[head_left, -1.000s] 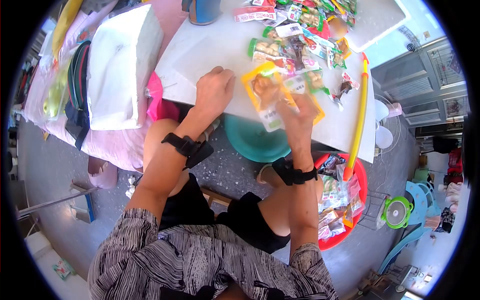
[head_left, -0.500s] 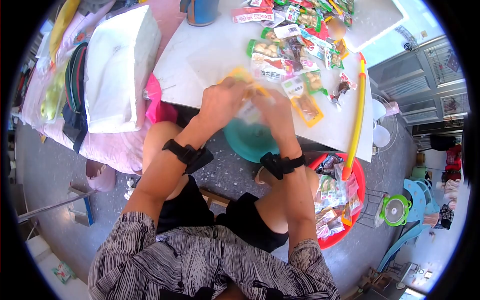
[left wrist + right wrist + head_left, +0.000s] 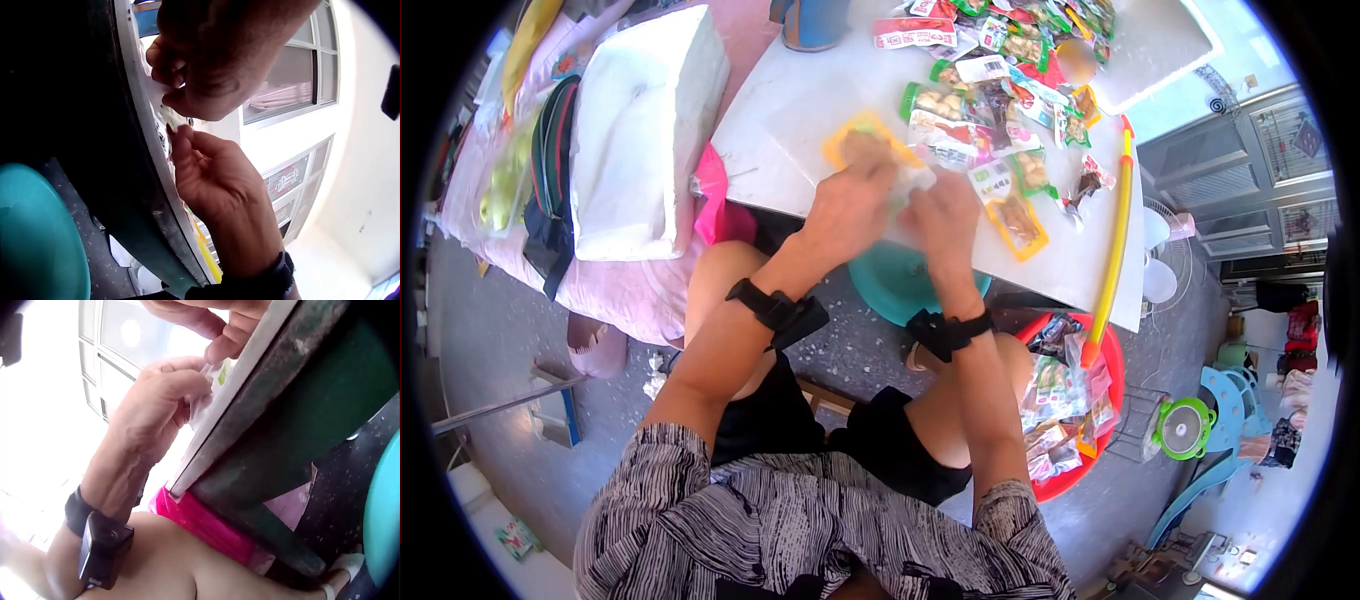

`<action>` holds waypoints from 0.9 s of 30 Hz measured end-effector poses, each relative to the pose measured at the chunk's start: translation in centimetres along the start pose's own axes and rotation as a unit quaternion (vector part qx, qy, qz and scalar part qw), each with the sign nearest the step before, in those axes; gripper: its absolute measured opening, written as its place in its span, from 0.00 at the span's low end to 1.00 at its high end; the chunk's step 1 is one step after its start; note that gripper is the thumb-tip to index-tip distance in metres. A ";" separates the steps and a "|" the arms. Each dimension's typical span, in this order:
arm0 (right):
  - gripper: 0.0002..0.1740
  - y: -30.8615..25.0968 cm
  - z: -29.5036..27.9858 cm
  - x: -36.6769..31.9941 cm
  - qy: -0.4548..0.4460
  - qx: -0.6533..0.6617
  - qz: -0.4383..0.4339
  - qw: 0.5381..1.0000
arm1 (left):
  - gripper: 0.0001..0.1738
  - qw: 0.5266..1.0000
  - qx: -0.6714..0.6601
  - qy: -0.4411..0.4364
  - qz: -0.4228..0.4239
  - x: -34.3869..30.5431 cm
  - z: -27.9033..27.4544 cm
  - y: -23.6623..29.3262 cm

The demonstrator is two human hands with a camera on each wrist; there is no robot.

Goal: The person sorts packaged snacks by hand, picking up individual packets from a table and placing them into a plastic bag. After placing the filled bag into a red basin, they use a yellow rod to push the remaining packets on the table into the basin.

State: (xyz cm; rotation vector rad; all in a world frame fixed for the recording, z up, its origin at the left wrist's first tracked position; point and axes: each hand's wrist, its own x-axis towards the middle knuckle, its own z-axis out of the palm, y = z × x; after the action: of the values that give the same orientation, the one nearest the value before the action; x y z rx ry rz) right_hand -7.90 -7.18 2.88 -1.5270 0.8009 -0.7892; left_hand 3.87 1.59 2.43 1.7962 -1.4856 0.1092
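A flat snack packet (image 3: pixel 846 137) with a yellow border and clear lower part is stretched between both hands over the table's front edge. My left hand (image 3: pixel 848 212) pinches it on the left with curled fingers. At its white end, my right hand (image 3: pixel 946 218) pinches it between thumb and fingers. In the right wrist view, crinkled clear film (image 3: pixel 201 403) shows under the left fingertips, with the right hand (image 3: pixel 234 331) close beside it. In the left wrist view, the fingertips of both hands nearly meet at the packet (image 3: pixel 172 116).
Several snack packets (image 3: pixel 990 125) lie piled on the white table (image 3: pixel 780 110). A yellow tube (image 3: pixel 1114 250) runs along its right side. Below are a teal basin (image 3: pixel 890 290) and a red basin (image 3: pixel 1055 490) of packets. A white foam box (image 3: pixel 640 140) stands left.
My right hand has brought the yellow-bordered packet leftward from near the pile. My left hand, earlier apart from it, has joined and pinches it too. Another yellow-bordered packet now shows uncovered on the table.
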 end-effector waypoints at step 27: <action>0.22 0.5 3.0 -0.1 -0.070 -0.505 -0.321 0.798 | 0.10 0.988 0.077 -0.084 -0.104 -0.7 -2.7 -0.4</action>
State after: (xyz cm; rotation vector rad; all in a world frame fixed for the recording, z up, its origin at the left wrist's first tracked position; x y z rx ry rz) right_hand -5.44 -5.60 2.07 -2.8936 0.5911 -0.7248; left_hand 5.08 3.82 3.66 2.1198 -1.4264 -0.0346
